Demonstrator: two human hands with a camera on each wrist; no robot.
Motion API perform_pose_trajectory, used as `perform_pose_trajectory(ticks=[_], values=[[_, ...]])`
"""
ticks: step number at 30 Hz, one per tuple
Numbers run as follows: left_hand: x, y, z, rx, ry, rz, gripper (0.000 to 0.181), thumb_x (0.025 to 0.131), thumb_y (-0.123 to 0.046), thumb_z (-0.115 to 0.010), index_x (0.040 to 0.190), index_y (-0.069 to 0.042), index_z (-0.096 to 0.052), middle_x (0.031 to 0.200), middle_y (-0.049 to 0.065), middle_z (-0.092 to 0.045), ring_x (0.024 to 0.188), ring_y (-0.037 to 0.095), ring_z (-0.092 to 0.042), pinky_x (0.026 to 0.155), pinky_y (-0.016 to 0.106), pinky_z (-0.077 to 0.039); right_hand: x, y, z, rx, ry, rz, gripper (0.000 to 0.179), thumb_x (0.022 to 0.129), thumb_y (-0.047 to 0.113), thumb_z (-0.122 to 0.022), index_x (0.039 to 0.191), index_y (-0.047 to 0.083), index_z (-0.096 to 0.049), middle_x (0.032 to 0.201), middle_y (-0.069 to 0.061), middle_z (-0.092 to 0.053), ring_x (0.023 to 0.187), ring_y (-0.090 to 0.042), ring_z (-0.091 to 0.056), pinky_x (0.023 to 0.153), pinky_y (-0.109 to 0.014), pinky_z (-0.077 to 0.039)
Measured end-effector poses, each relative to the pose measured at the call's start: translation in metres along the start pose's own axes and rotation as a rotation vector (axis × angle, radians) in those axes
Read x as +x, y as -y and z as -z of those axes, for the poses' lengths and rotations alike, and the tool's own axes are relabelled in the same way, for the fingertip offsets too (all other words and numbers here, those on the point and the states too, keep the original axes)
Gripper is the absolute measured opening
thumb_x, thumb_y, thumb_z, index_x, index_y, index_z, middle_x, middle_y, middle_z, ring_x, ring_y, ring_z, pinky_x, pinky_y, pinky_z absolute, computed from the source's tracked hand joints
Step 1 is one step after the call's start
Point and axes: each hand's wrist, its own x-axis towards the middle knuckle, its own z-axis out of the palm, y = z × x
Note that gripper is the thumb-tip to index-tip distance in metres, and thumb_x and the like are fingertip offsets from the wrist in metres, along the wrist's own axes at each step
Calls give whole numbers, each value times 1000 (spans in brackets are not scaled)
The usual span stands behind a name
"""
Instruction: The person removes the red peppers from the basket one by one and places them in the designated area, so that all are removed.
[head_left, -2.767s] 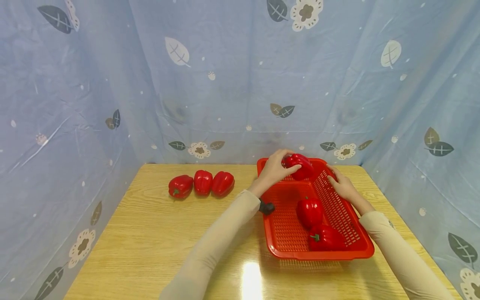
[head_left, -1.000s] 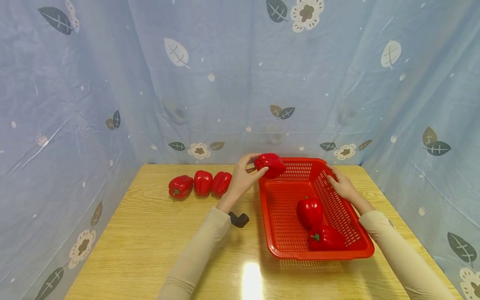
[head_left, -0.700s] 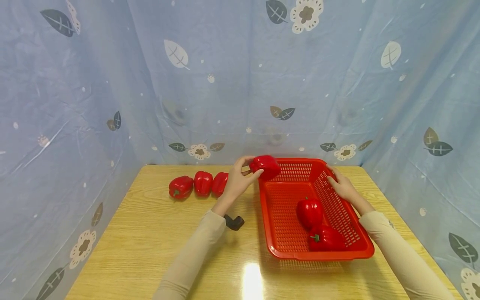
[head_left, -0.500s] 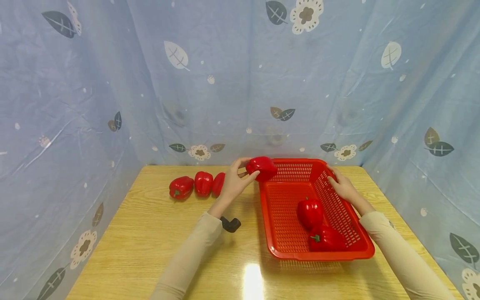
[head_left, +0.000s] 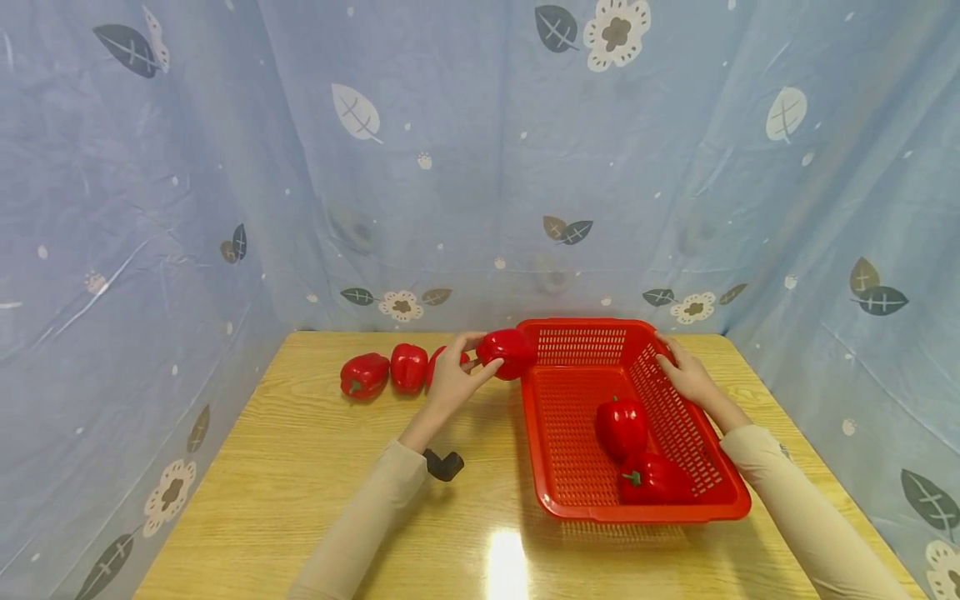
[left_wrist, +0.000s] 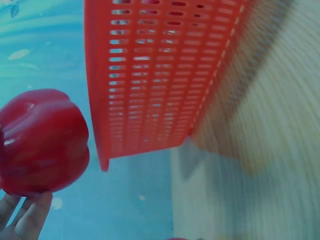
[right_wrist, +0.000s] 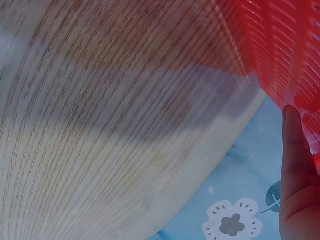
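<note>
My left hand point(head_left: 450, 382) grips a red bell pepper point(head_left: 507, 353) just left of the red plastic basket's point(head_left: 531, 442) far left corner. In the left wrist view that bell pepper point(left_wrist: 45, 142) is held by the fingertips, apart from the basket wall point(left_wrist: 165, 85). My right hand point(head_left: 686, 379) holds the basket's right rim, thumb inside; the right wrist view shows a finger point(right_wrist: 292, 150) along the outer wall. Two bell peppers, one upright point(head_left: 621, 427) and one on its side point(head_left: 656, 479), lie in the basket's near right part.
Three more red bell peppers, a left point(head_left: 365, 375), a middle point(head_left: 408, 367) and a right one point(head_left: 435, 364) partly behind my left hand, stand in a row on the wooden table point(head_left: 300, 483). A patterned blue curtain point(head_left: 450, 183) surrounds the table. A black wrist device point(head_left: 444, 465) sits under my left wrist.
My left hand has carried the bell pepper from over the basket's far end leftward, past the left rim, and lower. The right hand and the basket have stayed put.
</note>
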Motion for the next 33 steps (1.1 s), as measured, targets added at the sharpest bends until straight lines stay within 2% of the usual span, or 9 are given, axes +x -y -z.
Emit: perform_pose_trajectory(ticks=[5, 6, 9, 16, 22, 25, 29, 33], values=[[-7, 9, 6, -21, 5, 10, 44, 79, -24, -74, 117, -12, -56, 112, 5, -61, 101, 21, -59, 80, 38, -54, 0, 0, -1, 0, -2, 4, 52, 101, 22, -34, 145, -3, -19, 139, -38, -27, 120, -55, -33, 96, -65, -28], [-8, 16, 6, -20, 1, 3, 44, 79, -26, -75, 117, -13, -56, 111, 4, -61, 101, 19, -59, 79, 37, -54, 0, 0, -1, 0, -2, 4, 52, 101, 21, -34, 145, -3, -19, 139, -38, -28, 120, -55, -34, 96, -65, -28], [-12, 16, 10, -16, 0, 19, 45, 78, -21, -75, 117, -8, -56, 112, 9, -61, 102, 24, -59, 80, 41, -54, 0, -1, -1, -6, -8, 6, 52, 101, 21, -35, 144, -3, -19, 138, -38, -28, 119, -55, -36, 96, -65, -29], [-23, -8, 22, 10, -1, 46, 46, 78, -8, -74, 118, 5, -53, 114, 19, -59, 105, 32, -59, 81, 44, -53, -1, -1, -1, -7, -10, 11, 52, 101, 22, -35, 144, -3, -19, 137, -38, -30, 114, -53, -40, 94, -64, -32], [-28, 17, 25, -1, -18, 72, 47, 77, -13, -76, 117, -1, -55, 115, 16, -58, 107, 30, -57, 83, 48, -51, -1, -1, -1, -6, -5, 7, 52, 101, 22, -35, 144, -3, -19, 135, -39, -31, 112, -53, -42, 93, -64, -33], [-31, 28, 27, 13, -14, 68, 47, 76, -18, -76, 116, -5, -56, 114, 10, -59, 106, 26, -58, 83, 43, -52, -2, -1, -1, 1, -2, 4, 52, 101, 22, -34, 144, -3, -19, 136, -39, -31, 113, -53, -42, 92, -64, -33], [-37, 36, 31, 34, -7, 56, 45, 77, -24, -76, 116, -11, -56, 113, 5, -60, 106, 21, -58, 81, 34, -54, -2, -1, -1, -4, -8, -3, 52, 101, 23, -34, 144, -3, -20, 135, -39, -32, 113, -53, -42, 93, -63, -33], [-42, 41, 36, 40, -8, 77, 45, 77, -27, -76, 115, -14, -56, 112, 2, -60, 105, 18, -58, 80, 30, -54, -2, 0, -1, -14, -10, -14, 51, 101, 22, -34, 144, -3, -21, 135, -39, -33, 114, -54, -41, 93, -63, -33]])
